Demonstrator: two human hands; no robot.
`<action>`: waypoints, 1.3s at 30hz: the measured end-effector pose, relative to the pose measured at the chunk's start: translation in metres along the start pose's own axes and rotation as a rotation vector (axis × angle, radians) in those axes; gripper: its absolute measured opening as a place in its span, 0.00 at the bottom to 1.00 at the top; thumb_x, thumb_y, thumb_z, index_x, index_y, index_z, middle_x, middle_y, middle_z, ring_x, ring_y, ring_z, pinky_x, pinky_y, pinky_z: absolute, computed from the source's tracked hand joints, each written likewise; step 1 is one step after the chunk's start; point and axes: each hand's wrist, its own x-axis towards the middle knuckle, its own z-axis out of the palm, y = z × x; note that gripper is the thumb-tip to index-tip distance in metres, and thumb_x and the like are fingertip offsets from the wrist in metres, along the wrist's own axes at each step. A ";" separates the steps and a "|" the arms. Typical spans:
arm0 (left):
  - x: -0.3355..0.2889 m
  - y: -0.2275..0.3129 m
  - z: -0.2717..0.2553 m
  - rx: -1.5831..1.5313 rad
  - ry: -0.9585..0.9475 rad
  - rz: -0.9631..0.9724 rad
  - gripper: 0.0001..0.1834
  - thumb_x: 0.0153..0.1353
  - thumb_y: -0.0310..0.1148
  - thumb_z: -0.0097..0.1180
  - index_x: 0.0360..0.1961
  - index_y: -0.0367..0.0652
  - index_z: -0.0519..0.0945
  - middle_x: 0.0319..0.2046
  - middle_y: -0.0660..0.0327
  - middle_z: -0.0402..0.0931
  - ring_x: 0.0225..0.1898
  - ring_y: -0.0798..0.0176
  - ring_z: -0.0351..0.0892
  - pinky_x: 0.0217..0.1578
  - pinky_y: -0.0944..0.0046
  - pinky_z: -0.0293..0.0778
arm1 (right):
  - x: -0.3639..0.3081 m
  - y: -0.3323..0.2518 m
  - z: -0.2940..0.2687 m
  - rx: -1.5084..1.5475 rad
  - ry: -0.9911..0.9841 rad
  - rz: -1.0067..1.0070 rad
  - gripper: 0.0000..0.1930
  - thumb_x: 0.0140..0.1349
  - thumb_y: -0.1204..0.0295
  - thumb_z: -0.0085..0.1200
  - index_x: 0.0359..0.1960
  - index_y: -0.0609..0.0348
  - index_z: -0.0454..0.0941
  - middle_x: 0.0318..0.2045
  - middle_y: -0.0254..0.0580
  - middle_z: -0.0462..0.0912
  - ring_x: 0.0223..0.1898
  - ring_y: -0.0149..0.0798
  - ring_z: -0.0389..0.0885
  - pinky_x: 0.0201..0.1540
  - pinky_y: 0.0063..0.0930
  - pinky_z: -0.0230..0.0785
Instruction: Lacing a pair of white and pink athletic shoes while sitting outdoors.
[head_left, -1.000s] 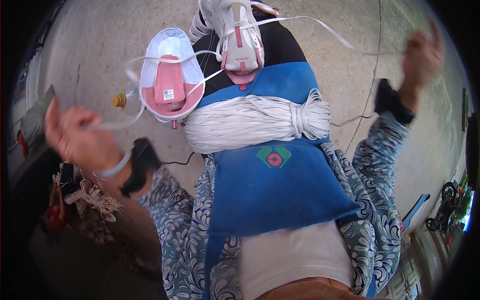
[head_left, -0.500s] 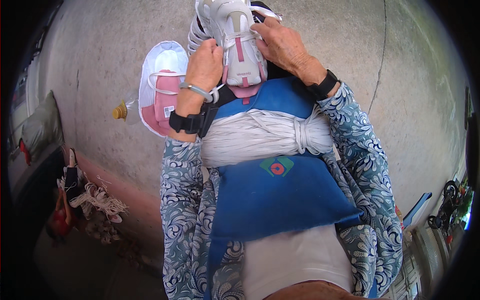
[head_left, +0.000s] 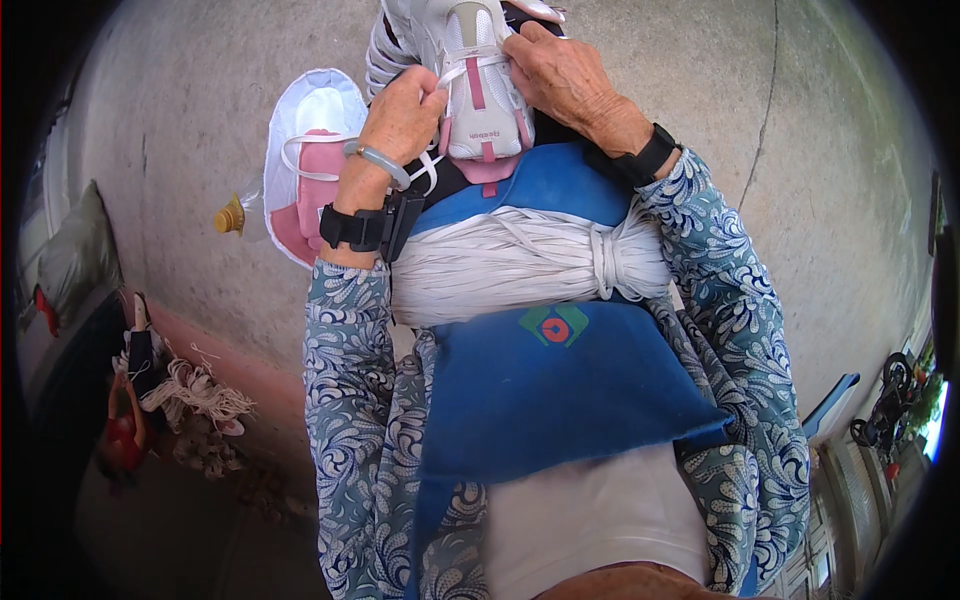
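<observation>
A white and grey sneaker with pink trim (head_left: 487,118) rests toe-up-front over my knees, its heel end running out past the top edge. My left hand (head_left: 402,118) is closed beside its left edge, pinching a white shoelace (head_left: 455,75) that runs across the tongue. A loose lace end hangs below that hand. On the other side, my right hand (head_left: 572,82) bends its fingers in at the lacing, pinched on the lace; the fingertips are partly hidden. Across my lap lies a thick tied bundle of white laces (head_left: 500,262).
A pink and white shoe piece (head_left: 322,160) sits left of my left wrist, beside a clear bottle with a yellow cap (head_left: 230,216). My blue apron (head_left: 570,400) covers my lap. Farther left are a grey-green sack (head_left: 80,245) and a heap of pale cords (head_left: 205,390).
My left hand has moved a little to the left, away from the shoe, and the lace stretches from it over the tongue. My right hand stays at the shoe's right edge.
</observation>
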 end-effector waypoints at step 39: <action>-0.001 0.001 0.005 -0.007 0.299 -0.008 0.15 0.57 0.41 0.52 0.36 0.41 0.81 0.31 0.53 0.80 0.34 0.55 0.79 0.36 0.62 0.72 | 0.007 0.012 -0.006 0.356 -0.075 0.149 0.12 0.60 0.65 0.50 0.33 0.61 0.79 0.29 0.48 0.80 0.29 0.46 0.79 0.34 0.31 0.72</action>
